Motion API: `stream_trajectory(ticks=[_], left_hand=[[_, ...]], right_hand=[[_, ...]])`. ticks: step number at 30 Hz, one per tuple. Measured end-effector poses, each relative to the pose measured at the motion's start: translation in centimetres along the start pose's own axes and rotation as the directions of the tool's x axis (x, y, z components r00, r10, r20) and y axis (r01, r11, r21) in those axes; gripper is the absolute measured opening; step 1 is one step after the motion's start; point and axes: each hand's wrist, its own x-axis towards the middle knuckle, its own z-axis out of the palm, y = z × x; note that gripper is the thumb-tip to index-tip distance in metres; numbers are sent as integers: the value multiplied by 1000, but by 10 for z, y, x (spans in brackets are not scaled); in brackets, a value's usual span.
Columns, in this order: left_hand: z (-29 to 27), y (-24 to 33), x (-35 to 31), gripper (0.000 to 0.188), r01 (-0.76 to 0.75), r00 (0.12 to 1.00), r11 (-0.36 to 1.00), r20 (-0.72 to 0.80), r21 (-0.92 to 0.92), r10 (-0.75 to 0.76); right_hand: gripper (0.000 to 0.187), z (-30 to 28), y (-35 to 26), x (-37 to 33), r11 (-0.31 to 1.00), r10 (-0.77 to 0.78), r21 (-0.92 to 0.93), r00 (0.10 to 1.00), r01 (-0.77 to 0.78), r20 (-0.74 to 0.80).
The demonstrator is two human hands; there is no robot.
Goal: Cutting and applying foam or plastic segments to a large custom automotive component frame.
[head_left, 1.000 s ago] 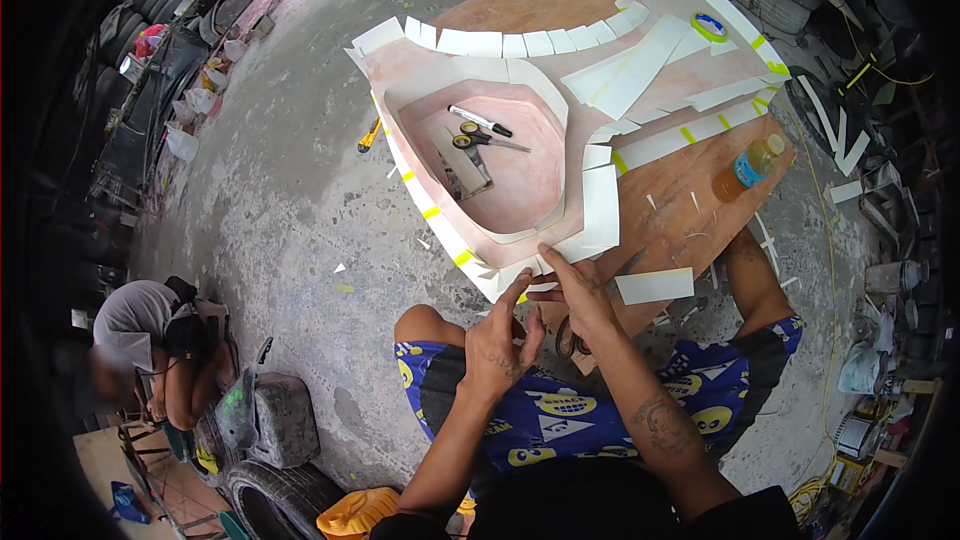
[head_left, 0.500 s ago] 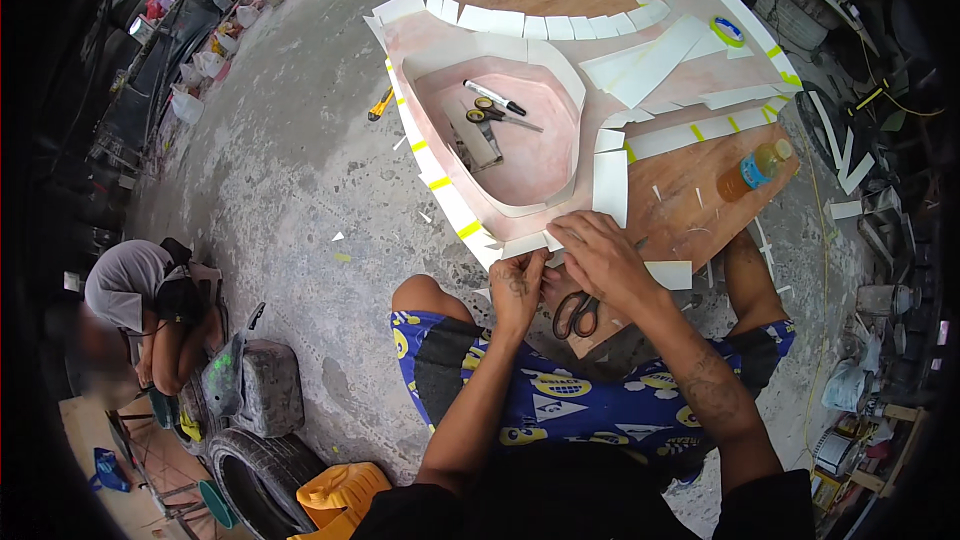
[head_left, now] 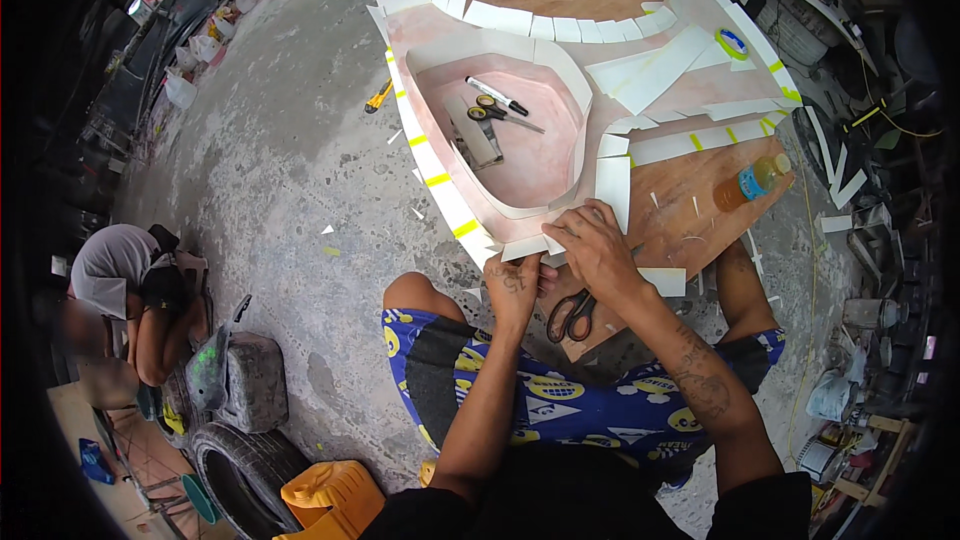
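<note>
A large pinkish moulded panel [head_left: 625,65] with a deep recess lies before me, its rim edged with white card strips and bits of yellow tape. At its near edge my left hand [head_left: 513,285] is closed, pinching a white card strip [head_left: 528,247] from below. My right hand [head_left: 598,250] has its fingers bent together, pressing on the same edge just right of it; its fingertips are partly hidden. Dark-handled scissors [head_left: 571,317] lie below my right hand. Inside the recess are a marker [head_left: 496,95], yellow-and-black scissors [head_left: 503,112] and a flat greyish piece [head_left: 472,130].
A roll of tape [head_left: 732,43] sits on the panel's far right. On the brown board [head_left: 690,200] stands or leans a bottle of amber liquid [head_left: 750,183]. A yellow cutter [head_left: 378,97] and card scraps lie on the floor. At left another person [head_left: 120,270] crouches near a tyre [head_left: 245,480].
The view has shifted slightly, so the panel and floor sit a little differently. Both hands stay at the same near edge, with only slight finger movement.
</note>
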Motion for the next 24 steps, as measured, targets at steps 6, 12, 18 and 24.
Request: stream_trajectory(ticks=[6, 12, 18, 24], left_hand=[[-3, 0, 1, 22, 13, 1000, 998, -4, -56, -13], [-9, -1, 0, 21, 11, 1000, 996, 12, -88, -10], [-10, -4, -3, 22, 9, 1000, 996, 21, -86, -7], [-20, -15, -7, 30, -86, 991, 974, 117, 207, 63]], right_hand=[[31, -1, -2, 5, 1000, -5, 8, 1000, 5, 3], [30, -1, -6, 4, 1000, -3, 5, 1000, 3, 8], [31, -2, -7, 1, 1000, 13, 10, 1000, -13, 26], [37, -10, -16, -6, 997, 65, 43, 998, -64, -14]])
